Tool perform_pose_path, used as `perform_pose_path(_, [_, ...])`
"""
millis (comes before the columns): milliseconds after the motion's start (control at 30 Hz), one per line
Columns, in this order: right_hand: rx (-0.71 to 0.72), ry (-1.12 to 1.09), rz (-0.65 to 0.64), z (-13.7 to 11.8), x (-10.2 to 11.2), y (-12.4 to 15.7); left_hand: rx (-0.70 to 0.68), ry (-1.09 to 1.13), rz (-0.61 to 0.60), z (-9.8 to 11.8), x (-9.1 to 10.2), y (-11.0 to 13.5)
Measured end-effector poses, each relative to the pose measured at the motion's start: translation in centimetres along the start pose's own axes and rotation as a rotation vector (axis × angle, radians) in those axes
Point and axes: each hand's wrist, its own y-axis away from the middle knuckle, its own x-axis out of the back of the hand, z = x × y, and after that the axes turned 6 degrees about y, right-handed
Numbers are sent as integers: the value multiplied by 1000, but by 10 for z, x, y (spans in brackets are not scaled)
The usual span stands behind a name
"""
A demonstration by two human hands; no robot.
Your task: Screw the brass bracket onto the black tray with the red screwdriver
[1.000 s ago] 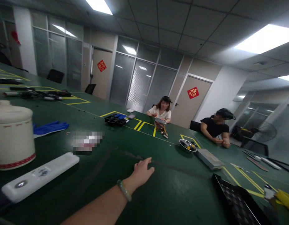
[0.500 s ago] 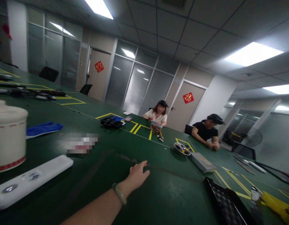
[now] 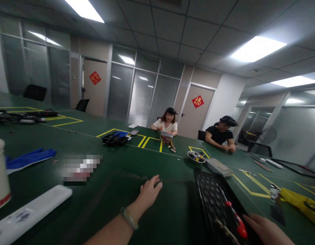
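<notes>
Left fingers loosely parted over green table, right fingers — partly hidden — holding black tray

Glossy black plastic tray, shiny metal bowl

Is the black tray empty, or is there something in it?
Not empty: in the black tray lies a red-handled tool, with a long, thin item beside it, too unclear to name.

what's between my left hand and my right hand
In the head view, green tabletop, then the black tray with a red-handled tool in it; the right hand is at its edge.
</notes>
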Motion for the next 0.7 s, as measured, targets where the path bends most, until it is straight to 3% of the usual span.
perform_pose_path(200, [111,-13,-94,-117,-43,-26,-37,-19,21,0,-2,-8])
perform_pose_path(333, [154,-81,-82,-166,-74,-38,-47,-59,53,-2,1,-13])
perform_pose_path(467, [171,-114,-95,-182,-87,-48,-58,-94,82,-5,6,-17])
perform_pose_path(700, [195,-127,-145,-165,-93,-49,-65,-106,105,-19,1,-25])
